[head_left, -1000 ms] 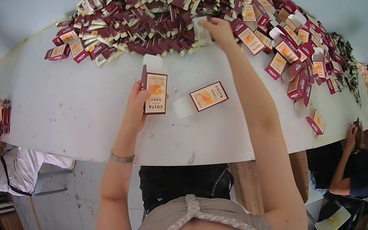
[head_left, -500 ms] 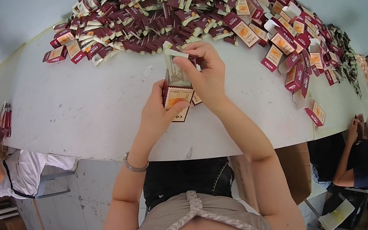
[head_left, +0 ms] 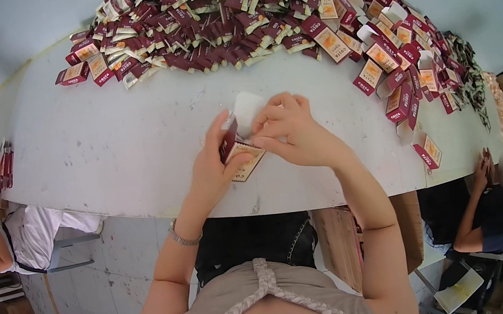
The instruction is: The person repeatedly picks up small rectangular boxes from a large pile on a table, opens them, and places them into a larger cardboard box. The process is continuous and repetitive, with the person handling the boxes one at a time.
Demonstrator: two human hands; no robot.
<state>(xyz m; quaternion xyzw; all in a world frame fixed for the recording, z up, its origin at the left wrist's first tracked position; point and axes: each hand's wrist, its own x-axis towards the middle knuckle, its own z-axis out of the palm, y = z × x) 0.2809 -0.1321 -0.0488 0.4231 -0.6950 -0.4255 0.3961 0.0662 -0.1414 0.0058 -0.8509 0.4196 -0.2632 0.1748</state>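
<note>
Small maroon-and-orange carton (head_left: pixel 238 149), white flap open, seemingly half-folded, above the table edge.

I see bare arms, a thin metal bracelet (head_left: pixel 184 237) on the left wrist, and a beige top (head_left: pixel 270 307) with braided trim at lower centre.

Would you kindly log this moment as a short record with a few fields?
Surface: white table
Left hand: holds a small dark red and orange carton
Right hand: fingers on the carton's white flap
Heap: flat cartons along the far edge
Right side: more cartons, some with flaps up
Others: seated people at both sides
</note>
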